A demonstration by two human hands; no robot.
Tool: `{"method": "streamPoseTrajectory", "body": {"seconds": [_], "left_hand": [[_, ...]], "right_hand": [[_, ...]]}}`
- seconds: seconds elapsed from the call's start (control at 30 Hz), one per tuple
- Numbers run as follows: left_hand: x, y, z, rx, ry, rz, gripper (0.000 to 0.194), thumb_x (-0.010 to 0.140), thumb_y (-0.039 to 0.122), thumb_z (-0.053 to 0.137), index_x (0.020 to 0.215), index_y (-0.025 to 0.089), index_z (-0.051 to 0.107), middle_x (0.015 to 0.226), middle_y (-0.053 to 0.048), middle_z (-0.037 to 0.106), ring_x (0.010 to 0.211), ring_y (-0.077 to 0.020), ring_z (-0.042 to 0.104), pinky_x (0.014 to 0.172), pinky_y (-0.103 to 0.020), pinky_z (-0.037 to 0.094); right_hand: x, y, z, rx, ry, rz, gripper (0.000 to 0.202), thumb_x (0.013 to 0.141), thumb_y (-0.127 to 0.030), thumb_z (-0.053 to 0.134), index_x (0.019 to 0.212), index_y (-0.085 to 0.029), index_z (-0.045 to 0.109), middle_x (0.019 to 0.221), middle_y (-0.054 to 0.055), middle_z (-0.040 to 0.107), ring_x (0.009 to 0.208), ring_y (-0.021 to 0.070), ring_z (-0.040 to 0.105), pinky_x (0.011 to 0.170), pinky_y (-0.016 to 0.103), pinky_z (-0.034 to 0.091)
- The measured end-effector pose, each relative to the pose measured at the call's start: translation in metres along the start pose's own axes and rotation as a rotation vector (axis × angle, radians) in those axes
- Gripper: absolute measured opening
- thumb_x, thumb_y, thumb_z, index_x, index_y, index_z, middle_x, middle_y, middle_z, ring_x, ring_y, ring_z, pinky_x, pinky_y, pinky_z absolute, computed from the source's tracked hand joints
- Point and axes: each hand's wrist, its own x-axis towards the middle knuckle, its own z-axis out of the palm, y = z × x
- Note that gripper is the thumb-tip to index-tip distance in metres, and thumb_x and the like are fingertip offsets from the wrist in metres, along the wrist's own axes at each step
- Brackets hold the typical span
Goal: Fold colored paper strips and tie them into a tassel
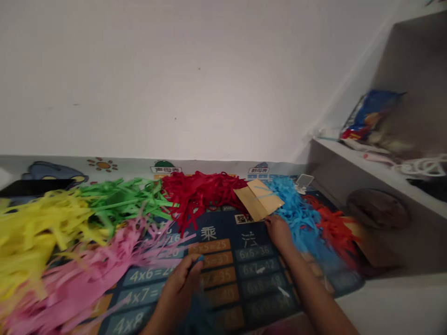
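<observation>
My left hand (181, 281) is closed over the printed mat, low in the middle. A blue tip shows at its thumb, and blurred blue paper strips (200, 309) hang below the fist. Further right, my right hand (279, 232) reaches forward with its fingers closed at the near corner of a folded piece of brown card (260, 200). A thin blue strip lies across this card. Beside the card and right forearm spreads a heap of light blue paper strips (296, 209). Red paper strips (202, 188) lie to the card's left.
Yellow strips (38, 218), green strips (125, 200) and pink strips (87, 274) cover the left side. Orange-red strips (337, 228) lie at right, near a shelf unit (335, 181) holding packets. A small white stand (303, 181) is at the back. A wall (174, 83) rises behind.
</observation>
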Motion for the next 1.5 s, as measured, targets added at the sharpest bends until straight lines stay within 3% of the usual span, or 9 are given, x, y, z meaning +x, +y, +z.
{"method": "streamPoseTrajectory", "body": {"seconds": [0.2, 0.43, 0.57, 0.63, 0.73, 0.83, 1.2, 1.33, 1.5], "left_hand": [[-0.005, 0.009, -0.003, 0.154, -0.033, 0.126, 0.037, 0.089, 0.041, 0.044, 0.066, 0.018, 0.062, 0.064, -0.002, 0.059, 0.059, -0.0161, 0.054, 0.059, -0.026, 0.041], [-0.011, 0.007, -0.008, 0.039, -0.008, 0.035, 0.029, 0.083, 0.042, 0.055, 0.085, 0.018, 0.070, 0.069, -0.002, 0.067, 0.059, -0.0170, 0.060, 0.056, -0.026, 0.046], [-0.011, 0.009, -0.006, 0.107, 0.097, 0.172, 0.020, 0.080, 0.036, 0.060, 0.081, 0.021, 0.073, 0.086, -0.005, 0.073, 0.082, -0.0219, 0.067, 0.074, -0.030, 0.050], [-0.012, 0.013, 0.002, 0.123, 0.107, 0.184, 0.017, 0.080, 0.032, 0.060, 0.081, 0.022, 0.073, 0.084, -0.004, 0.073, 0.081, -0.0211, 0.067, 0.074, -0.030, 0.051], [-0.013, 0.019, 0.014, 0.161, 0.114, 0.228, 0.013, 0.081, 0.029, 0.061, 0.079, 0.022, 0.072, 0.079, -0.002, 0.072, 0.077, -0.0192, 0.066, 0.073, -0.029, 0.050], [-0.015, 0.021, 0.018, 0.207, 0.134, 0.274, 0.012, 0.082, 0.028, 0.060, 0.076, 0.022, 0.070, 0.077, -0.001, 0.070, 0.076, -0.0183, 0.065, 0.071, -0.028, 0.049], [-0.019, 0.016, 0.015, 0.272, 0.179, 0.353, 0.012, 0.083, 0.024, 0.059, 0.075, 0.021, 0.067, 0.075, -0.002, 0.070, 0.074, -0.0180, 0.065, 0.069, -0.028, 0.050], [-0.018, 0.016, 0.013, 0.222, 0.104, 0.327, 0.012, 0.083, 0.027, 0.061, 0.077, 0.023, 0.071, 0.076, -0.002, 0.073, 0.075, -0.0187, 0.067, 0.072, -0.028, 0.050], [-0.017, 0.017, 0.007, 0.128, 0.039, 0.230, 0.006, 0.078, 0.028, 0.069, 0.077, 0.023, 0.072, 0.074, -0.001, 0.075, 0.069, -0.0174, 0.068, 0.068, -0.026, 0.051]], "right_hand": [[-0.005, 0.007, 0.003, 0.010, -0.018, -0.017, 0.016, 0.081, -0.014, 0.054, 0.083, -0.014, 0.070, 0.089, 0.014, 0.067, 0.083, 0.0249, 0.061, 0.075, 0.033, 0.042], [-0.008, -0.003, -0.025, 0.138, 0.041, 0.015, 0.010, 0.075, -0.019, 0.057, 0.070, -0.017, 0.065, 0.083, 0.012, 0.067, 0.083, 0.0261, 0.061, 0.079, 0.036, 0.045], [-0.060, -0.057, -0.032, 0.315, 0.012, 0.040, 0.021, 0.082, -0.035, 0.056, 0.086, -0.018, 0.067, 0.081, 0.007, 0.071, 0.074, 0.0219, 0.066, 0.069, 0.032, 0.050], [-0.093, -0.097, -0.026, 0.641, -0.087, 0.078, 0.028, 0.082, -0.038, 0.058, 0.099, -0.019, 0.068, 0.087, 0.005, 0.073, 0.077, 0.0208, 0.068, 0.071, 0.030, 0.052], [-0.132, -0.147, -0.013, 1.071, -0.124, 0.241, 0.018, 0.076, -0.034, 0.066, 0.084, -0.020, 0.072, 0.083, 0.005, 0.073, 0.079, 0.0215, 0.068, 0.074, 0.030, 0.053], [-0.145, -0.169, -0.003, 1.237, -0.073, 0.351, 0.011, 0.069, -0.030, 0.071, 0.074, -0.020, 0.072, 0.076, 0.004, 0.073, 0.075, 0.0212, 0.068, 0.071, 0.029, 0.053], [-0.147, -0.169, 0.001, 1.143, -0.012, 0.335, 0.013, 0.067, -0.032, 0.074, 0.073, -0.020, 0.072, 0.072, 0.003, 0.072, 0.069, 0.0202, 0.067, 0.066, 0.029, 0.054], [-0.145, -0.168, -0.003, 1.107, -0.086, 0.232, 0.014, 0.070, -0.031, 0.073, 0.080, -0.021, 0.073, 0.079, 0.004, 0.072, 0.074, 0.0203, 0.066, 0.068, 0.029, 0.054], [-0.144, -0.165, -0.003, 1.291, -0.189, 0.364, 0.016, 0.063, -0.029, 0.076, 0.077, -0.022, 0.072, 0.074, 0.002, 0.071, 0.071, 0.0205, 0.066, 0.064, 0.028, 0.053]]}}
